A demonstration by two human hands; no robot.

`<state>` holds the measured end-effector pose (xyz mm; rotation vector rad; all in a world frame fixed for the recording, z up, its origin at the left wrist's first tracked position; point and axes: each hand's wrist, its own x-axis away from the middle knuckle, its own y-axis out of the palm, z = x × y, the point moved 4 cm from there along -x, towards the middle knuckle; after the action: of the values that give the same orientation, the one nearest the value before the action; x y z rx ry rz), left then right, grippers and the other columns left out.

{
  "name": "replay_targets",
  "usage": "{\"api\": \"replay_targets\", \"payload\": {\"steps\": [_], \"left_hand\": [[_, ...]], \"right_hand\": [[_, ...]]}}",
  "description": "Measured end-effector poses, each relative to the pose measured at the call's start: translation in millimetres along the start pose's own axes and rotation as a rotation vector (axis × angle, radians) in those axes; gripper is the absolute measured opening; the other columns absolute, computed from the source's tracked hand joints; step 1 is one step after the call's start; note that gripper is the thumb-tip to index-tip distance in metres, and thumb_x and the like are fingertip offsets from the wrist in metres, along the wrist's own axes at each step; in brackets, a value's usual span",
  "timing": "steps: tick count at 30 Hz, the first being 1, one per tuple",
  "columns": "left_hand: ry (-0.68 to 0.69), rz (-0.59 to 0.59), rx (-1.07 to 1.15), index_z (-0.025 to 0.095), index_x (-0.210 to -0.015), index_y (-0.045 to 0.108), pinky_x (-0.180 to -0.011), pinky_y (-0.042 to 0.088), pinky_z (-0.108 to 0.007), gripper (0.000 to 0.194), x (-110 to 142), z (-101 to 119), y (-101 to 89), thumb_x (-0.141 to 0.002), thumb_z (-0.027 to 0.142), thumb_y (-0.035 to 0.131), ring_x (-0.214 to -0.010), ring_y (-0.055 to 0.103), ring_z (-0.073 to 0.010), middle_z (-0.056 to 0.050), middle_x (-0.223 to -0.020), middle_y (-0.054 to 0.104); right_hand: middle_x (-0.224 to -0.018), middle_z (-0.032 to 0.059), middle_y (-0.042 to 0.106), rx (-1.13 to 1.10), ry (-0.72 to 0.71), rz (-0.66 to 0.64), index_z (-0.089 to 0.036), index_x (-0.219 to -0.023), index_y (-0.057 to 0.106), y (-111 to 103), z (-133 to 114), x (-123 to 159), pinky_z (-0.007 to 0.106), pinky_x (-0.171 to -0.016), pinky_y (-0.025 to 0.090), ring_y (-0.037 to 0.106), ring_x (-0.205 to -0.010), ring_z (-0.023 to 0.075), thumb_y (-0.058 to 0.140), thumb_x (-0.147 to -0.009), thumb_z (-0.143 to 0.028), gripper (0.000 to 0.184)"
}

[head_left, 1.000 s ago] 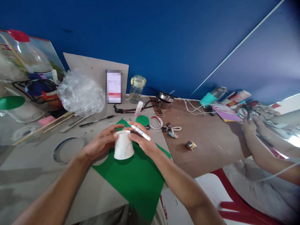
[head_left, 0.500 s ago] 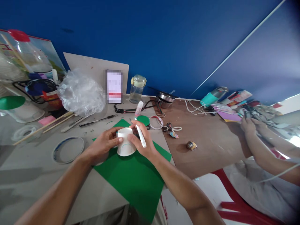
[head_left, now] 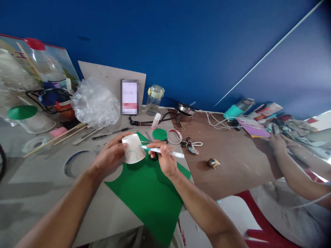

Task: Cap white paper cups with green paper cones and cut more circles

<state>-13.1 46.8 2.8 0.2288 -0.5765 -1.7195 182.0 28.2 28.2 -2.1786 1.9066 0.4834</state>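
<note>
My left hand (head_left: 110,155) grips a white paper cup (head_left: 132,148), held tilted above a green card sheet (head_left: 147,193). Thin blue-green curved lines are drawn on the cup's side. My right hand (head_left: 164,159) is shut on a white marker (head_left: 162,151) lying nearly level, with its teal tip at the cup's right edge. The cup's mouth and base are partly out of sight from this angle.
A green paper disc (head_left: 159,134) and a tape ring (head_left: 174,136) lie beyond the sheet. A plastic bag (head_left: 94,103), glass jar (head_left: 154,100) and steel bowl (head_left: 184,113) stand behind. A brown board (head_left: 232,162) stretches right, and another person's forearms (head_left: 289,165) show far right.
The cup has tipped over to the left and turned in my left hand. My right hand has moved right, and the marker has swung from nearly upright to nearly level.
</note>
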Motion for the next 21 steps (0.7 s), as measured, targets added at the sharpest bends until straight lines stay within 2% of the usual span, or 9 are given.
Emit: {"api": "replay_targets", "payload": {"steps": [3, 12, 21], "left_hand": [[0.009, 0.007, -0.009, 0.018, -0.117, 0.073, -0.062, 0.052, -0.025, 0.046, 0.1, 0.7, 0.6, -0.072, 0.023, 0.078, -0.074, 0.067, -0.0185, -0.007, -0.094, 0.076], [-0.022, 0.0, 0.013, 0.021, -0.114, 0.074, -0.063, 0.053, -0.027, 0.044, -1.5, -1.8, 1.5, -0.07, 0.022, 0.077, -0.076, 0.067, -0.0197, -0.006, -0.097, 0.076], [-0.005, 0.001, -0.003, 0.018, -0.116, 0.073, -0.066, 0.053, -0.028, 0.047, -0.9, -1.2, 1.8, -0.07, 0.024, 0.078, -0.078, 0.068, -0.0207, -0.007, -0.098, 0.076]], "right_hand": [[-0.064, 0.0032, 0.06, 0.076, -0.071, -0.03, -0.023, -0.085, 0.077, 1.8, -7.9, 0.4, 0.034, -0.06, 0.042, 0.052, -0.059, 0.0167, 0.043, -0.098, -0.064, 0.055], [-0.06, 0.0024, 0.058, 0.202, -0.123, -0.023, -0.023, -0.079, 0.075, -0.4, -6.4, 2.1, 0.039, -0.069, 0.045, 0.052, -0.058, 0.0182, 0.039, -0.1, -0.061, 0.056], [-0.059, 0.0026, 0.059, 0.274, -0.215, -0.061, -0.023, -0.079, 0.073, 3.0, -13.1, 1.8, 0.043, -0.079, 0.047, 0.056, -0.062, 0.0197, 0.039, -0.101, -0.058, 0.053]]}}
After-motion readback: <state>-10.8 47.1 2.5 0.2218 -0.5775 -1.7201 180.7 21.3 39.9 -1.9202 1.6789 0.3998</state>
